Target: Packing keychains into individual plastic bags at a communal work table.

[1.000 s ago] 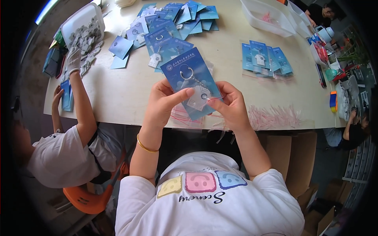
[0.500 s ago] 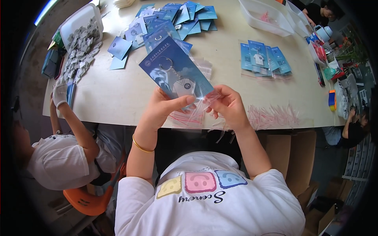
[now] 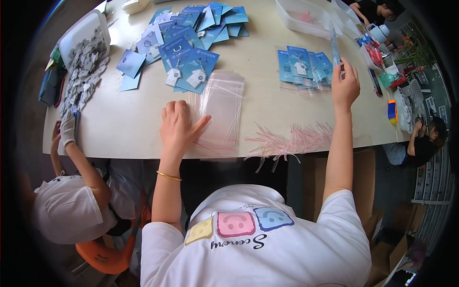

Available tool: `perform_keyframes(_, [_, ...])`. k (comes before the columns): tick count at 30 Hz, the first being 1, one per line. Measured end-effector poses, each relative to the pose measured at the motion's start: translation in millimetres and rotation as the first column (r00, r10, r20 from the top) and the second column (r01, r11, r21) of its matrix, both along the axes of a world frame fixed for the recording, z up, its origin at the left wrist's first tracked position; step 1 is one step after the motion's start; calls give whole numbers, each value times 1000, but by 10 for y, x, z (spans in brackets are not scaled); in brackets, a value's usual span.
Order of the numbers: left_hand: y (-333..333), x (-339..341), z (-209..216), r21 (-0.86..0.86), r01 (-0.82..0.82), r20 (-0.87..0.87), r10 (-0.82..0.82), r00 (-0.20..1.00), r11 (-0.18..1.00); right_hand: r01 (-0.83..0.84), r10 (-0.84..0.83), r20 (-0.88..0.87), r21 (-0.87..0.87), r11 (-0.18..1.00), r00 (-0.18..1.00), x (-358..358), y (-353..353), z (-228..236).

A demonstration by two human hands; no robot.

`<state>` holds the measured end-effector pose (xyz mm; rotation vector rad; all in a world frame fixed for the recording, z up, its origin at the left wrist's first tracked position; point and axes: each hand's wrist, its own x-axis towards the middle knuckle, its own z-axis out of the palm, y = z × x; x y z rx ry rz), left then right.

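Note:
My right hand point(image 3: 345, 87) grips a bagged keychain card point(image 3: 335, 47) by its lower end; the card is seen nearly edge-on, upright beside a small pile of bagged cards point(image 3: 300, 64). My left hand point(image 3: 178, 123) lies on the table with its fingers spread, holding nothing, at the left edge of a stack of clear plastic bags point(image 3: 223, 103). Beyond that hand are blue cards with white shirt-shaped keychains point(image 3: 197, 76), at the front of a large heap of blue cards point(image 3: 191, 28).
Torn-off red-edged plastic strips point(image 3: 296, 141) lie along the near table edge. At the left, grey-white pieces spill from a white bin point(image 3: 98, 31), near a co-worker's gloved hand point(image 3: 68, 126). A white tray point(image 3: 291, 21) stands at the back right, and other people sit farther right.
My hands have separated. The right carried the bagged card from the middle to the small pile at the right; the left let go and came down by the clear bags.

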<state>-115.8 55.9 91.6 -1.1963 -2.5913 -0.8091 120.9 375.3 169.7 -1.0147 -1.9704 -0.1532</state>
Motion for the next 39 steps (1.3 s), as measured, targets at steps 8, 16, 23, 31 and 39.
perform_keyframes(8, [18, -43, -44, -18, 97, 187, -92, 978, 995, 127, -119, 89, -87, 988, 989, -122, 599, -548])
perform_keyframes(16, [-17, -161, -121, 186, 101, 504, -183, 844, 977, 342, -341, 23, -34, 939, 940, 307, 1136, -284])
perform_keyframes(23, [-65, -191, -137, 424, 11, 670, -322, 669, 906, 174, 29, 342, -547, 819, 939, -398, 633, -558])
perform_keyframes(31, [-191, -205, 92, 490, -167, 796, -362, 485, 855, 248, 62, 377, -717, 652, 924, -556, 985, -706])
perform_keyframes(39, [-66, -69, 111, 624, -187, 775, -571, 269, 759, 322, 61, 527, -603, 730, 847, -681, 1040, -694])
